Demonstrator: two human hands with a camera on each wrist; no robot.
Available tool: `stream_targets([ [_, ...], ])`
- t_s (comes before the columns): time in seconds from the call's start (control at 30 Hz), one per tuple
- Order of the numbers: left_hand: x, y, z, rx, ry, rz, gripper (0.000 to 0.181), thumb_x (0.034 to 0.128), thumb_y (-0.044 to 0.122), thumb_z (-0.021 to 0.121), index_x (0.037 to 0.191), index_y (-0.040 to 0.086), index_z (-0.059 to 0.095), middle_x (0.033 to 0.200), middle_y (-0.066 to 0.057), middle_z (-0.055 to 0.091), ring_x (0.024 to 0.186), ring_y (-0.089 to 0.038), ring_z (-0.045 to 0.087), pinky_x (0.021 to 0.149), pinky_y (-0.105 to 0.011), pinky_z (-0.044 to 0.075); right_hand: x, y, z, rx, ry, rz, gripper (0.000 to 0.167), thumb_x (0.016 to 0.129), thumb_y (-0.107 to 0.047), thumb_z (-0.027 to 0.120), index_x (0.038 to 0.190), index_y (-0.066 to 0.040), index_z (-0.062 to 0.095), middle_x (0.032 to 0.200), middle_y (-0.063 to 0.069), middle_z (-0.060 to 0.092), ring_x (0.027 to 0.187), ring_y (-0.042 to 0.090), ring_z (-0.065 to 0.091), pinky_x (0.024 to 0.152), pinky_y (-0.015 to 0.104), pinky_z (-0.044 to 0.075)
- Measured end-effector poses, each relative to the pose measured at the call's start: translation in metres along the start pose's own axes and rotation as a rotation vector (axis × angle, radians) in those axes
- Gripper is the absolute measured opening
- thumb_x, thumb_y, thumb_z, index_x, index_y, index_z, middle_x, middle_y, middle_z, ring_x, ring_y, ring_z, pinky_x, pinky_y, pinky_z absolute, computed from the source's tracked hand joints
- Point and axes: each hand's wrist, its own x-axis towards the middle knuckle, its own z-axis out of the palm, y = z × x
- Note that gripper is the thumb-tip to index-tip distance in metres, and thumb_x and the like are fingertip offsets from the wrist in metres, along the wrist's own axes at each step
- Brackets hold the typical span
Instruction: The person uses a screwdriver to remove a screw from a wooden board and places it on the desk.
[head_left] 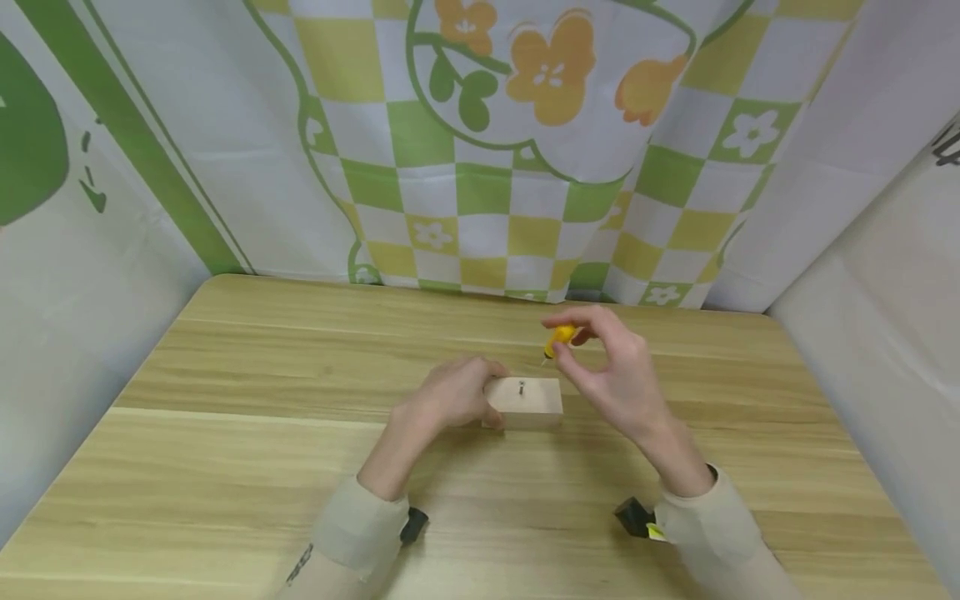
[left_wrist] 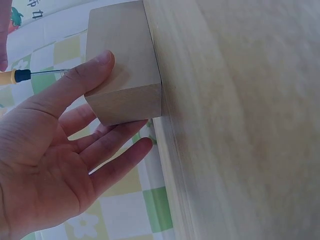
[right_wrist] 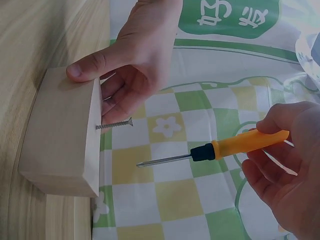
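Observation:
A pale wooden block (head_left: pixel 522 396) lies on the table, and a screw (right_wrist: pixel 114 124) stands partly sunk in its top face. My left hand (head_left: pixel 453 392) grips the block's left end, thumb on the near side and fingers on the far side, as the left wrist view shows with the block (left_wrist: pixel 122 50) and hand (left_wrist: pixel 65 150). Between thumb and fingers my right hand (head_left: pixel 618 375) pinches a screwdriver (right_wrist: pixel 240 144) by its yellow handle. The screwdriver's metal shaft (right_wrist: pixel 165 160) points toward the block, its tip apart from the screw.
The wood-grain table (head_left: pixel 262 483) reaches back to a curtain (head_left: pixel 487 200) with green and yellow checks and orange flowers. White cloth hangs along both sides. A small black device (head_left: pixel 634 517) is strapped at the right wrist, another (head_left: pixel 414 527) at the left.

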Motion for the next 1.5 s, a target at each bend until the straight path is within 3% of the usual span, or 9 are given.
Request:
stream_targets([
  [0.23, -0.001, 0.001, 0.0, 0.033, 0.003, 0.024, 0.061, 0.0696, 0.026, 0.089, 0.126, 0.017, 0.068, 0.112, -0.002, 0.072, 0.087, -0.015, 0.061, 0.077, -0.034, 0.05, -0.004, 0.008, -0.005, -0.005, 0.03, -0.024, 0.034, 0.079, 0.013, 0.071, 0.11, -0.001, 0.067, 0.106, 0.013, 0.07, 0.093, 0.017, 0.063, 0.079, 0.023, 0.05],
  [0.73, -0.004, -0.001, 0.001, 0.077, 0.01, 0.082, 0.066, 0.0733, 0.032, 0.087, 0.132, 0.013, 0.063, 0.119, -0.005, 0.069, 0.097, -0.019, 0.063, 0.081, -0.038, 0.052, -0.014, 0.016, -0.016, 0.003, 0.045, -0.025, 0.033, 0.076, 0.015, 0.072, 0.107, 0.003, 0.067, 0.104, 0.014, 0.07, 0.095, 0.009, 0.062, 0.078, 0.019, 0.052],
  [0.9, -0.007, -0.003, 0.0, 0.064, 0.048, 0.13, 0.07, 0.0796, 0.045, 0.08, 0.138, 0.014, 0.058, 0.134, -0.004, 0.063, 0.116, -0.023, 0.062, 0.093, -0.043, 0.052, -0.018, 0.02, -0.019, 0.021, 0.062, -0.046, 0.037, 0.074, 0.02, 0.072, 0.107, 0.004, 0.067, 0.103, 0.015, 0.07, 0.093, 0.009, 0.063, 0.076, 0.019, 0.052],
  [1.03, -0.005, -0.001, -0.003, 0.039, 0.095, 0.224, 0.05, 0.0918, 0.038, 0.07, 0.136, 0.016, 0.059, 0.14, 0.0, 0.059, 0.126, -0.022, 0.058, 0.101, -0.045, 0.049, -0.019, 0.022, -0.021, 0.029, 0.092, -0.071, 0.039, 0.072, 0.022, 0.071, 0.107, 0.005, 0.068, 0.103, 0.016, 0.07, 0.092, 0.009, 0.064, 0.076, 0.018, 0.052],
  [1.2, 0.002, 0.002, -0.002, 0.06, 0.122, 0.33, 0.032, 0.0959, 0.023, 0.065, 0.127, 0.019, 0.067, 0.131, 0.004, 0.065, 0.118, -0.016, 0.062, 0.094, -0.038, 0.052, -0.022, 0.024, -0.025, 0.04, 0.104, -0.07, 0.041, 0.071, 0.024, 0.072, 0.107, 0.004, 0.069, 0.103, 0.017, 0.07, 0.092, 0.009, 0.064, 0.076, 0.017, 0.053],
  [1.5, 0.007, 0.002, 0.003, 0.054, 0.166, 0.385, 0.017, 0.0926, 0.019, 0.069, 0.109, 0.018, 0.075, 0.112, 0.004, 0.073, 0.103, -0.014, 0.068, 0.091, -0.032, 0.054, -0.029, 0.029, -0.032, 0.037, 0.073, -0.003, 0.039, 0.073, 0.022, 0.071, 0.108, 0.004, 0.068, 0.104, 0.016, 0.069, 0.092, 0.007, 0.064, 0.078, 0.017, 0.053],
])
